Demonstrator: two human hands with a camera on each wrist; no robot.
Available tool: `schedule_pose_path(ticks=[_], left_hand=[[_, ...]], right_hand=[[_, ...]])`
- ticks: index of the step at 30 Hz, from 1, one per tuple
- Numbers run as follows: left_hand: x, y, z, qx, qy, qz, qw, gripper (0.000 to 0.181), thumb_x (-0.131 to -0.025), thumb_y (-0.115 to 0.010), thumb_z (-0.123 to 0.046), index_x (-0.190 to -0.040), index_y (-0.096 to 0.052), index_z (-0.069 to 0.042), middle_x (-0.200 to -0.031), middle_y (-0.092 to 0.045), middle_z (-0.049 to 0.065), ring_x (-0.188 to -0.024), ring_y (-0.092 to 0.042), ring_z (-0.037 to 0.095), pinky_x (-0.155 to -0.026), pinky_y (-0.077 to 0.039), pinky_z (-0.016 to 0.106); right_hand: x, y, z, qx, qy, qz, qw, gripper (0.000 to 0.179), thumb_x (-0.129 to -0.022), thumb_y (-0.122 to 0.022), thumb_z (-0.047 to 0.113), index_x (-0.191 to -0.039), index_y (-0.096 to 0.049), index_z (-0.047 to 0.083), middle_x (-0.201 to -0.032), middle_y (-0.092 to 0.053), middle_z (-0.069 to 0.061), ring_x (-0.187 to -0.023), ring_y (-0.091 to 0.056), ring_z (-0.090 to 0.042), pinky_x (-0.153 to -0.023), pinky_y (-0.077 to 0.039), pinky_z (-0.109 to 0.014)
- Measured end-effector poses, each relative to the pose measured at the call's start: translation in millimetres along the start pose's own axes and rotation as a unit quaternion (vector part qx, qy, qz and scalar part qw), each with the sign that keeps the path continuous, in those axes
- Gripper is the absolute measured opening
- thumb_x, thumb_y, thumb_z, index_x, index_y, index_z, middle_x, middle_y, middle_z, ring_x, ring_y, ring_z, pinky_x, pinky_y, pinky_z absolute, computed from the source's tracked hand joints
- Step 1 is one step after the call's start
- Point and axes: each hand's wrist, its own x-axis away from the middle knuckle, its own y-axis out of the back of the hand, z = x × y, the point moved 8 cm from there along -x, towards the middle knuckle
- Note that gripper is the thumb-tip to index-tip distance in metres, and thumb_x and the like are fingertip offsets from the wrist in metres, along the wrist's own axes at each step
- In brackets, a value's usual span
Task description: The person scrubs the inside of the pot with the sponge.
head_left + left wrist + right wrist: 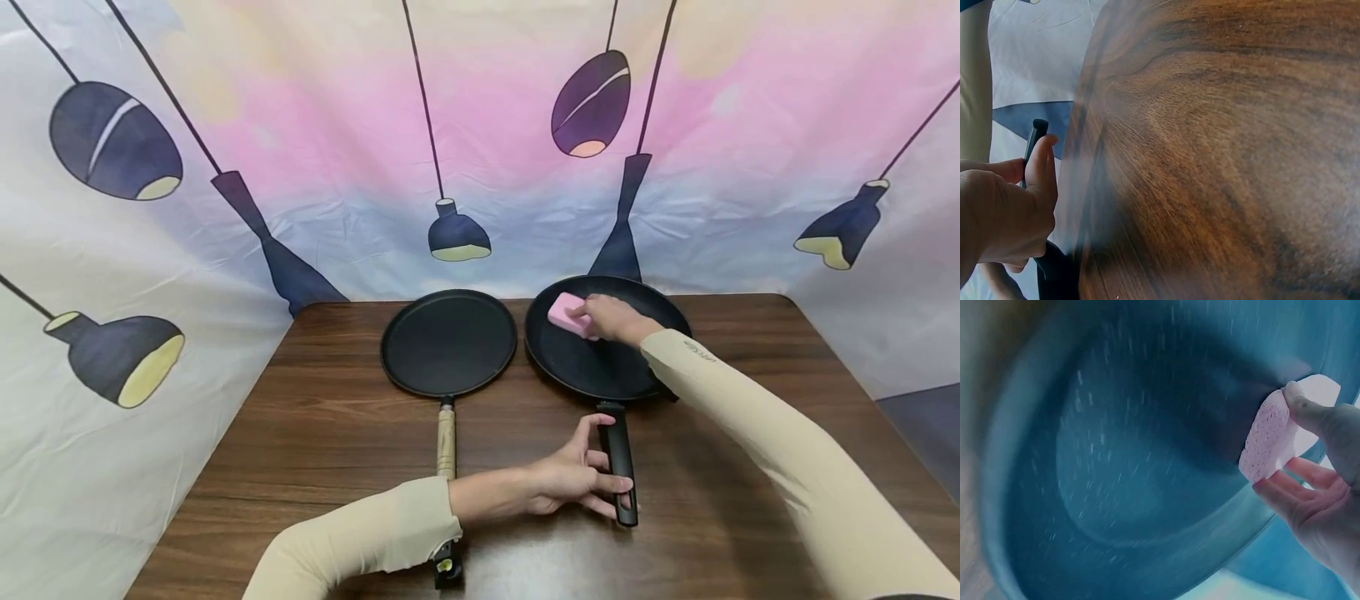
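Observation:
A pink sponge (567, 314) is pinched in my right hand (611, 317), against the inner surface of a black frying pan (600, 367) on the right side of the table. In the right wrist view, thumb and fingers squeeze the porous sponge (1272, 431) from opposite sides, and light specks dot the dark pan (1129, 462). My left hand (566, 477) grips the pan's black handle (619, 458), thumb near the handle's end and a finger up by the pan. In the left wrist view the handle (1036, 134) shows between thumb and fingers of the left hand (1007, 206).
A flat black griddle pan (450, 342) lies left of the frying pan. Its wooden handle (446, 442) points toward me and passes under my left forearm. Both pans stand on a brown wooden table (315, 433), before a cloth backdrop (330, 167) printed with lamps.

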Motion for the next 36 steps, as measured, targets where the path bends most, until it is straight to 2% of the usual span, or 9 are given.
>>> schedule_pose_path(ticks=[2, 4, 6, 9, 12, 16, 21, 27, 36], left_hand=[[0.6, -2.0, 1.6, 0.001, -0.001, 0.003, 1.0000, 0.075, -0.094, -0.062, 0.014, -0.143, -0.028, -0.031, -0.100, -0.065, 0.012, -0.105, -0.070, 0.050, -0.080, -0.064, 0.044], [1.2, -2.8, 2.5, -0.001, -0.001, 0.005, 1.0000, 0.075, -0.094, -0.063, 0.013, -0.143, -0.028, -0.031, -0.101, -0.065, 0.012, -0.105, -0.071, 0.049, -0.080, -0.064, 0.044], [1.6, -2.6, 2.5, -0.004, -0.002, 0.006, 1.0000, 0.075, -0.094, -0.063, 0.013, -0.143, -0.028, -0.031, -0.101, -0.065, 0.012, -0.105, -0.071, 0.049, -0.079, -0.064, 0.043], [2.4, -0.6, 1.8, -0.009, -0.002, 0.003, 1.0000, 0.074, -0.094, -0.063, 0.012, -0.143, -0.028, -0.032, -0.102, -0.065, 0.013, -0.104, -0.072, 0.047, -0.078, -0.064, 0.041], [2.7, 0.6, 1.5, -0.009, -0.004, 0.000, 1.0000, 0.074, -0.094, -0.063, 0.012, -0.143, -0.028, -0.032, -0.100, -0.065, 0.013, -0.104, -0.072, 0.047, -0.077, -0.064, 0.040], [2.5, 1.2, 2.1, -0.005, -0.004, 0.000, 1.0000, 0.074, -0.094, -0.062, 0.012, -0.143, -0.028, -0.032, -0.098, -0.065, 0.013, -0.103, -0.072, 0.047, -0.078, -0.064, 0.041], [2.4, 3.3, 2.5, 0.002, -0.005, -0.002, 1.0000, 0.075, -0.094, -0.062, 0.013, -0.144, -0.027, -0.031, -0.098, -0.064, 0.014, -0.104, -0.071, 0.048, -0.081, -0.063, 0.046], [2.0, 4.8, -0.4, -0.001, -0.012, -0.004, 0.9999, 0.075, -0.094, -0.061, 0.014, -0.145, -0.026, -0.029, -0.097, -0.063, 0.013, -0.106, -0.069, 0.052, -0.083, -0.062, 0.048], [-0.2, 2.2, -1.1, -0.004, -0.003, -0.001, 1.0000, 0.076, -0.094, -0.061, 0.014, -0.146, -0.025, -0.029, -0.098, -0.062, 0.013, -0.108, -0.069, 0.052, -0.085, -0.061, 0.050]], right_hand=[[1.6, 1, -22, -0.008, -0.039, 0.003, 0.9992, 0.057, -0.088, -0.072, 0.001, -0.143, -0.059, 0.009, -0.136, -0.057, -0.029, -0.126, -0.055, -0.043, -0.098, -0.051, -0.054], [7.8, 3, -43, -0.012, -0.066, 0.005, 0.9978, 0.057, -0.087, -0.072, 0.001, -0.142, -0.060, 0.008, -0.139, -0.056, -0.031, -0.123, -0.056, -0.041, -0.096, -0.050, -0.051], [17.5, 6, -55, -0.015, -0.069, 0.007, 0.9975, 0.056, -0.087, -0.072, -0.001, -0.141, -0.061, 0.006, -0.135, -0.059, -0.031, -0.108, -0.058, -0.037, -0.090, -0.050, -0.047], [32.9, 10, -62, -0.018, -0.050, 0.012, 0.9985, 0.052, -0.087, -0.073, -0.002, -0.137, -0.063, 0.004, -0.118, -0.066, -0.030, -0.086, -0.055, -0.031, -0.081, -0.049, -0.044], [48.5, 10, -56, -0.014, -0.004, 0.010, 0.9998, 0.049, -0.086, -0.076, -0.002, -0.133, -0.066, 0.003, -0.112, -0.067, -0.028, -0.089, -0.062, -0.035, -0.084, -0.054, -0.048], [70.9, 9, -43, -0.007, 0.053, 0.001, 0.9986, 0.044, -0.083, -0.078, -0.003, -0.126, -0.072, 0.004, -0.125, -0.062, -0.033, -0.111, -0.063, -0.047, -0.091, -0.056, -0.056], [93.1, 3, -17, -0.016, 0.106, 0.011, 0.9942, 0.044, -0.080, -0.080, -0.008, -0.121, -0.076, 0.007, -0.128, -0.063, -0.031, -0.115, -0.063, -0.048, -0.094, -0.057, -0.057], [102.0, -1, 8, -0.040, 0.129, 0.026, 0.9904, 0.046, -0.082, -0.078, -0.008, -0.124, -0.075, 0.012, -0.133, -0.062, -0.028, -0.120, -0.063, -0.047, -0.100, -0.053, -0.059], [104.5, -5, 17, -0.041, 0.147, 0.031, 0.9879, 0.050, -0.082, -0.074, -0.014, -0.125, -0.074, 0.011, -0.135, -0.061, -0.029, -0.122, -0.061, -0.048, -0.101, -0.052, -0.060]])
